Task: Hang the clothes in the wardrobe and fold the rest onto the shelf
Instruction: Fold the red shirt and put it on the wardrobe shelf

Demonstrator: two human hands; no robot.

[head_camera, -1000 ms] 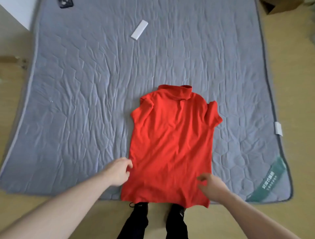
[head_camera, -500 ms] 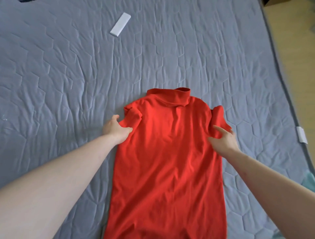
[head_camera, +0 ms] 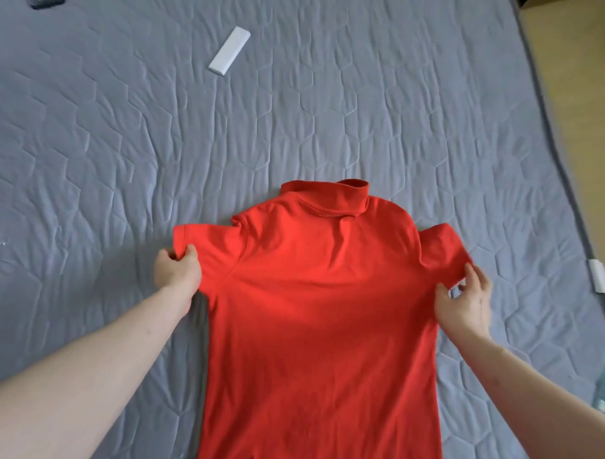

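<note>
A red short-sleeved polo shirt [head_camera: 320,311] lies back side up on the grey quilted mattress [head_camera: 294,114], collar pointing away from me. My left hand [head_camera: 176,270] pinches the hem of the left sleeve, which is spread out flat to the side. My right hand [head_camera: 466,299] pinches the edge of the right sleeve and holds it pulled outward. The shirt's lower hem runs out of the bottom of the view.
A white rectangular box [head_camera: 229,51] lies on the mattress at the far left-centre. A dark object [head_camera: 45,3] peeks in at the top left corner. The mattress edge and wooden floor [head_camera: 569,82] run down the right side, with a white tag [head_camera: 597,274] there.
My hands moved from the shirt's lower sides up to the sleeves, took hold of them and pulled both sleeves outward. The camera has moved closer over the mattress.
</note>
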